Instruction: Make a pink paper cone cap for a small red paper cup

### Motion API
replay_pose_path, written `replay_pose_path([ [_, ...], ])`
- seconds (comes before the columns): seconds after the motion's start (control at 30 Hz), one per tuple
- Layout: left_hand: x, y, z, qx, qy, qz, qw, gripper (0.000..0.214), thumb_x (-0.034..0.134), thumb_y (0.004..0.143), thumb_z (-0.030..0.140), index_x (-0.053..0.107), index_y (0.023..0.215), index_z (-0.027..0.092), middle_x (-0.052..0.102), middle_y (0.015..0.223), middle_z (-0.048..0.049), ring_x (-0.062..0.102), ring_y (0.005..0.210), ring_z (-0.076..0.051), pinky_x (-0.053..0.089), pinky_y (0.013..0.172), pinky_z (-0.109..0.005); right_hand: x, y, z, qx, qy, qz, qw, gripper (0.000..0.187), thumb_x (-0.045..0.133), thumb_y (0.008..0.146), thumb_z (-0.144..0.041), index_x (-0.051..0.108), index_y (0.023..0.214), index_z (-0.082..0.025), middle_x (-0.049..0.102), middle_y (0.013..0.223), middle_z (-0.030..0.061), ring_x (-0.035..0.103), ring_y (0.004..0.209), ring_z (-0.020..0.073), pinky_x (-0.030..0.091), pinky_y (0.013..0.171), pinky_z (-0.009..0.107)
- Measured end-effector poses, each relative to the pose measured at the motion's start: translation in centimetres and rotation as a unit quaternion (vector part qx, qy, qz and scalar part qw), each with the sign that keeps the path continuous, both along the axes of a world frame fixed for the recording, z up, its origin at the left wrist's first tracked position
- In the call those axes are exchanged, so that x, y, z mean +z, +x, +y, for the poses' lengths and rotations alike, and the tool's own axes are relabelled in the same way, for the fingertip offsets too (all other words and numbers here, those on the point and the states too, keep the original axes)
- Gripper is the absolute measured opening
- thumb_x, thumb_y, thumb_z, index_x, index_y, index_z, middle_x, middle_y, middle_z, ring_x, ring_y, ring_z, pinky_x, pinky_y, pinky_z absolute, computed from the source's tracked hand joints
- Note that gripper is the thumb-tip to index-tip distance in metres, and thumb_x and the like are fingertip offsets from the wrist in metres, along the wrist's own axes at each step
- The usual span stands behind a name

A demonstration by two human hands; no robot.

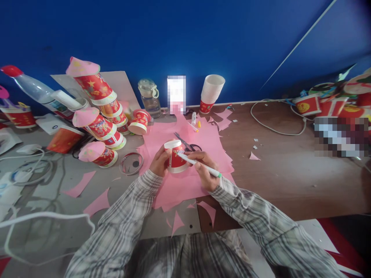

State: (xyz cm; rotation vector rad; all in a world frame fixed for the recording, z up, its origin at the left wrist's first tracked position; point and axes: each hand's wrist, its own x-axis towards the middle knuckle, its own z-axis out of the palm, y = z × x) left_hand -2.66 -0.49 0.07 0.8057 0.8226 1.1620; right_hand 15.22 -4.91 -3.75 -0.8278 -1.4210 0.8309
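Note:
My left hand [159,161] is closed around the side of a red paper cup [176,160], held over sheets of pink paper [165,191]. The cup has a white rim and colourful printing and looks upside down. In my right hand [206,172] is a white marker [204,166] with a green end, gripped like a pen. Its tip is at the cup's printed side; whether it touches, I cannot tell. Just behind the cup lie black-handled scissors [189,144], partly hidden by the cup and my right hand. A marker cap, yellow [199,124], rests on the paper farther back.
Decorated cup stacks with pink paper cones [94,119] stand at the left. A tape roll [131,163] lies near my left sleeve. At the back are a water bottle [150,101], a bright phone [176,92] and stacked cups [212,92]. White cables [278,131] and paper scraps lie about.

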Motion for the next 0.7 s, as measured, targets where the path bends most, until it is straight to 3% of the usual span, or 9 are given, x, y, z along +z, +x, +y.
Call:
replay_pose_path([
  [0.17, 0.0, 0.1, -0.2, 0.0, 0.015, 0.009, 1.0, 0.059, 0.066, 0.061, 0.043, 0.05, 0.113, 0.02, 0.063, 0.098, -0.0073, 0.058, 0.089, -0.024, 0.044, 0.08, -0.04, -0.4, -0.1, 0.1, 0.0, 0.022, -0.039, 0.999, 0.034, 0.075, 0.109, -0.059, 0.088, 0.11, -0.028, 0.087, 0.083, 0.0072, 0.094, 0.107, 0.0355, 0.078, 0.094, 0.053],
  [0.33, 0.1, 0.1, -0.3, -0.002, 0.027, 0.021, 0.999, 0.057, 0.066, 0.062, 0.043, 0.05, 0.112, 0.021, 0.062, 0.099, -0.0051, 0.057, 0.09, -0.022, 0.044, 0.081, -0.036, -1.2, -0.8, 0.6, -0.025, 0.04, -0.014, 0.999, 0.038, 0.076, 0.107, -0.063, 0.088, 0.105, -0.027, 0.093, 0.098, 0.0121, 0.092, 0.093, 0.0322, 0.077, 0.084, 0.05],
  [0.5, 0.0, 0.0, -0.2, 0.003, 0.026, 0.008, 1.0, 0.056, 0.066, 0.062, 0.043, 0.052, 0.111, 0.02, 0.063, 0.095, -0.0048, 0.058, 0.085, -0.02, 0.045, 0.077, -0.034, -0.2, -0.4, 0.2, -0.019, -0.024, -0.024, 0.999, 0.039, 0.076, 0.106, -0.062, 0.088, 0.104, -0.025, 0.09, 0.09, 0.0094, 0.085, 0.079, 0.0269, 0.072, 0.073, 0.044],
  [0.7, -0.3, -0.1, 0.1, 0.007, 0.005, -0.014, 1.0, 0.059, 0.067, 0.059, 0.043, 0.052, 0.111, 0.019, 0.063, 0.095, -0.0067, 0.058, 0.085, -0.022, 0.046, 0.075, -0.036, -0.6, -0.6, 0.7, -0.041, -0.107, 0.082, 0.99, 0.041, 0.078, 0.1, -0.065, 0.084, 0.099, -0.025, 0.078, 0.071, 0.0017, 0.074, 0.067, 0.0234, 0.066, 0.066, 0.042],
])
